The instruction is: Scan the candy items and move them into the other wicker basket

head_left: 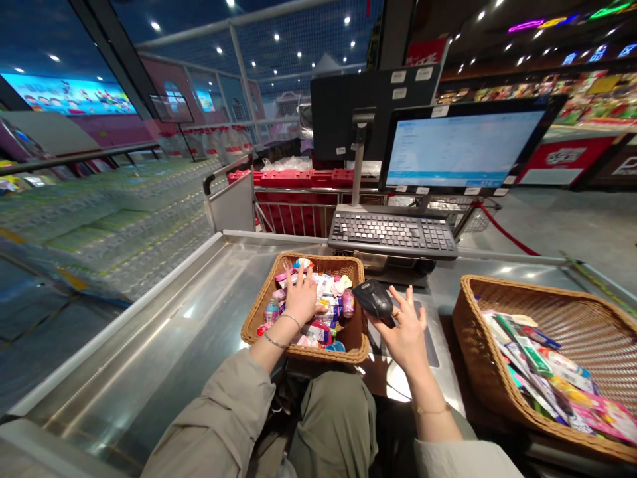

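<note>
My left hand (300, 297) reaches over the near wicker basket (247, 323), its fingers spread on the small packages inside. Around it lie a small bottle (271, 310), a pink container (348, 303) and several colourful packets; what is under the palm is hidden. Just right of that basket, my right hand (407, 335) holds a black barcode scanner (373, 299) between thumb and index finger, while the other fingers stick out. The scanner head points left toward the basket, and its handle is mostly hidden by the hand.
A larger wicker basket (478, 345) of packets stands at the right. Behind the scanner are a keyboard (393, 230) and a lit monitor (458, 146). The metal counter (199, 318) has a raised left edge. A cart (231, 199) stands beyond it.
</note>
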### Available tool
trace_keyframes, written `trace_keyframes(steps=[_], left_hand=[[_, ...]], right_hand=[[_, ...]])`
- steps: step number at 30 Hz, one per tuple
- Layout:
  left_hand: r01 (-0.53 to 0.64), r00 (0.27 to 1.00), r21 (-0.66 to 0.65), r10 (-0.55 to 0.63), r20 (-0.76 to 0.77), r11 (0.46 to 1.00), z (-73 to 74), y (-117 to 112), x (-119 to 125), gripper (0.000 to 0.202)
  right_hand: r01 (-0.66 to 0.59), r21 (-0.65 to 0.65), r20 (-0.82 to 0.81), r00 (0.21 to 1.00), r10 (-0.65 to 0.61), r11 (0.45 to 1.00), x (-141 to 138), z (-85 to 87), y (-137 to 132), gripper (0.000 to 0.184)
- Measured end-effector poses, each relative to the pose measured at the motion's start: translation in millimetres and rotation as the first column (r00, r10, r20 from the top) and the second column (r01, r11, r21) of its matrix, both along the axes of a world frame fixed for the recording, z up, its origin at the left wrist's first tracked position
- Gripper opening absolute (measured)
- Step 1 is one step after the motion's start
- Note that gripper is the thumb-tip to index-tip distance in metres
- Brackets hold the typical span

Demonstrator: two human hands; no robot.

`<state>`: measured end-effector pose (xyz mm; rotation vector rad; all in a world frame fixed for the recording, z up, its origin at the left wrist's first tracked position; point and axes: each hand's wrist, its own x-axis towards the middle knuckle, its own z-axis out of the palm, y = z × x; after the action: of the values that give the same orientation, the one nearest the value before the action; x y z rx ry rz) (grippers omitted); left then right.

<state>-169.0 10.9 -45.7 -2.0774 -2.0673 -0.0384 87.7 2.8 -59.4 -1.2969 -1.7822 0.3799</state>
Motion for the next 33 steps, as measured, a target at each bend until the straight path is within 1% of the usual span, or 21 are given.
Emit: trace_keyframes(steps=[5,8,13,16,20,24,33], left_hand=[[0.009,1.000,-0.028,-0.010,-0.022,1.000,0.3,-1,-3,0.043],[-0.010,1.000,-0.035,0.009,-0.018,0.999,1.1,-2,-1,0.036],[-0.021,0.999,0.015,0.022,-0.039,1.000,2.1,1,7,0.038],[-0.031,0.997,0.022,0.032,-0.072,0.999,2.3,3,10,0.038],[-0.053,0.993,0.012,0.054,-0.106,0.999,1.3,5,9,0.032],[-0.047,0.995,0.027,0.050,-0.089,0.999,-0.6,4,6,0.029],[-0.053,0.987,0.036,0.058,-0.147,0.998,-1.1,6,9,0.032]], right_hand=[[-0.003,0.000,0.006,1.000,0.003,1.000,1,-0.5,-1,0.040],[-0.007,0.011,0.005,1.000,0.007,1.000,1,-1.6,0,0.040],[-0.002,0.031,0.007,1.000,0.001,1.000,1,-3.1,1,0.040],[-0.004,0.036,0.013,1.000,0.003,0.999,2,-3.8,1,0.039],[-0.002,0.030,0.021,1.000,0.002,1.000,3,-4.1,1,0.037],[0.002,0.023,0.019,1.000,-0.002,1.000,4,-3.6,0,0.036],[-0.002,0.012,0.002,1.000,0.002,1.000,3,-3.0,-1,0.038]])
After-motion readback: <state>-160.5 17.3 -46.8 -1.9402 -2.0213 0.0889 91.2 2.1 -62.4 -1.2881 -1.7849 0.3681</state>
